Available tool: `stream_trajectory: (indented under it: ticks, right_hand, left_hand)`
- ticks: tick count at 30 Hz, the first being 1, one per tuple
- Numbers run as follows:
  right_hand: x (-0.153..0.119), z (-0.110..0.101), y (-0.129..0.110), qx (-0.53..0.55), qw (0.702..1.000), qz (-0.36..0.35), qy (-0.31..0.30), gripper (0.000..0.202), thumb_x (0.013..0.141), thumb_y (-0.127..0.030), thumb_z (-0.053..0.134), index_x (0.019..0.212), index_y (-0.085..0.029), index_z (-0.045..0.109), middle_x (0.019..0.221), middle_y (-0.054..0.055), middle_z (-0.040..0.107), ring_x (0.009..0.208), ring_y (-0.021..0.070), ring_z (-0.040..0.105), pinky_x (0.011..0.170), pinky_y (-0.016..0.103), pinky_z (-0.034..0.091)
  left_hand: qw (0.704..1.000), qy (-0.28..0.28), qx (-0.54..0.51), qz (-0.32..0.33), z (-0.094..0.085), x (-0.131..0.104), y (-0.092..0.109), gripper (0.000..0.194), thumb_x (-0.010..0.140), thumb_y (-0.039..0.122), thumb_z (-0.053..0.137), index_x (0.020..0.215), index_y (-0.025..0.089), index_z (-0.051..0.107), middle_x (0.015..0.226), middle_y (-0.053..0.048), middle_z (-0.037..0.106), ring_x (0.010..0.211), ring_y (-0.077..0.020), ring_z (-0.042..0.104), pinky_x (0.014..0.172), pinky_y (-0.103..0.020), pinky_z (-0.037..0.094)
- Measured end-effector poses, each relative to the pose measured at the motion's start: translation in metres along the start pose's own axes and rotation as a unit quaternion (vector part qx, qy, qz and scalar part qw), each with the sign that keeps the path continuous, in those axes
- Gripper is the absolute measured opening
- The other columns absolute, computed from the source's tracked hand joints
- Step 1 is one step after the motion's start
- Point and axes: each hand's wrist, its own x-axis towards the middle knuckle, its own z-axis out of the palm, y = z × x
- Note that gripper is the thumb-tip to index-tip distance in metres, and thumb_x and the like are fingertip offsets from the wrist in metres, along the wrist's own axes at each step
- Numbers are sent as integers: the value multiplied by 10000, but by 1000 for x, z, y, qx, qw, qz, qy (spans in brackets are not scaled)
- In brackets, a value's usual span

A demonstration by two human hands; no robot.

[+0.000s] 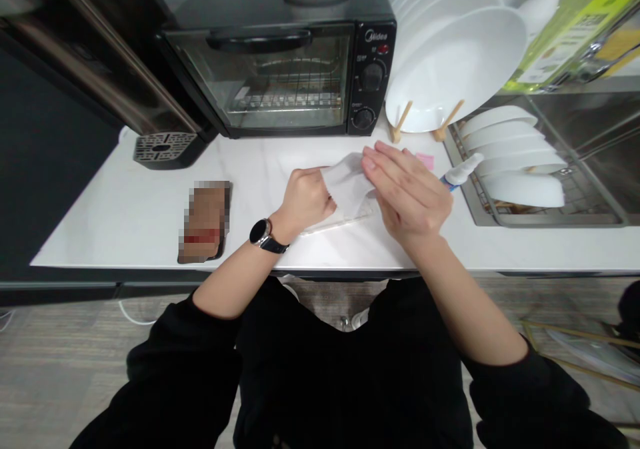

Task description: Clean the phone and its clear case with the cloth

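Observation:
Between my two hands a white, thin sheet like a wipe or tissue (pixel 347 181) is held up over the counter. My left hand (pixel 309 195), with a watch on its wrist, is closed on the sheet's left edge. My right hand (pixel 407 192) pinches the right side, its fingers pressed together. Below the sheet lies a flat, pale object with a clear edge (pixel 340 223), mostly hidden. A small bottle with a white nozzle (pixel 463 172) lies just right of my right hand, and a small pink piece (pixel 425 161) shows behind it.
A phone (pixel 203 222), blurred out, rests on the white counter (pixel 115 215) at left. Behind stand a black toaster oven (pixel 280 75), a machine with a drip tray (pixel 167 149) and plates in a rack (pixel 460 62). Bowls (pixel 523 189) sit in the sink at right.

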Motion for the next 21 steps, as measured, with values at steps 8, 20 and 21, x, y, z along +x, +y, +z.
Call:
stream_trajectory:
  ticks: [8, 20, 21]
  right_hand:
    - [-8, 5, -14, -7, 1000, 24, 15, 523, 1147, -188, 525, 1634, -375, 572, 1495, -11, 778, 1461, 244, 695, 1266, 452, 567]
    - [-14, 4, -7, -29, 997, 49, 45, 484, 1171, -263, 489, 1635, -378, 571, 1510, -8, 772, 1458, 245, 695, 1254, 447, 571]
    - [-12, 7, -13, -29, 998, 38, 46, 495, 1169, -238, 492, 1639, -375, 563, 1489, -11, 785, 1447, 224, 704, 1260, 434, 566]
  left_hand:
    - [999, -32, 17, -18, 4, -6, 0, 404, 1062, 404, 546, 697, 242, 492, 594, 6, 572, 517, -156, 543, 534, -329, 368]
    - [1000, 24, 8, 6, 3, 1, 3, 318, 1097, 315, 501, 792, 233, 541, 615, 16, 578, 503, -141, 518, 516, -322, 323]
    - [1000, 24, 1, 17, 3, -1, 2, 367, 1092, 342, 509, 739, 243, 490, 588, 20, 543, 486, -139, 484, 505, -326, 305]
